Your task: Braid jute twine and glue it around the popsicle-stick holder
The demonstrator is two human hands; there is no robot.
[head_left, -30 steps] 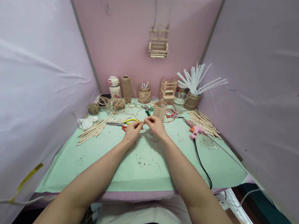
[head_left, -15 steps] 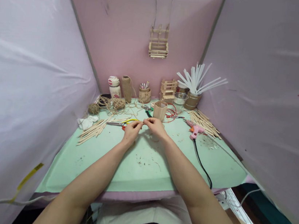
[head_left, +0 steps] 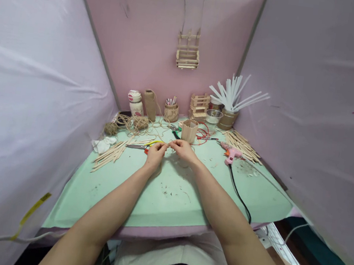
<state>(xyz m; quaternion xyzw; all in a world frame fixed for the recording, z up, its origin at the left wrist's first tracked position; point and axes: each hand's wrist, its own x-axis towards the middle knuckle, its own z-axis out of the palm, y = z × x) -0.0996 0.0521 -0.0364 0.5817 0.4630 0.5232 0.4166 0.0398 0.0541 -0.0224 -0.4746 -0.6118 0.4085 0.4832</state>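
Loose flat wooden craft sticks lie on the mint-green surface, at 9 o'clock of the left hand. That hand and the right hand meet fingertip to fingertip, each closed in a pinch on what seems a thin beige twine strand, held just above the surface. This looks like knotting or twisting; the next move calls for even tension and fine fingertip control. A pink glue gun lies at 3 o'clock.

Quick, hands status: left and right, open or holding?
Left hand: fingers pinched shut on a thin strand, likely twine.
Right hand: pinched shut on the same thin strand.
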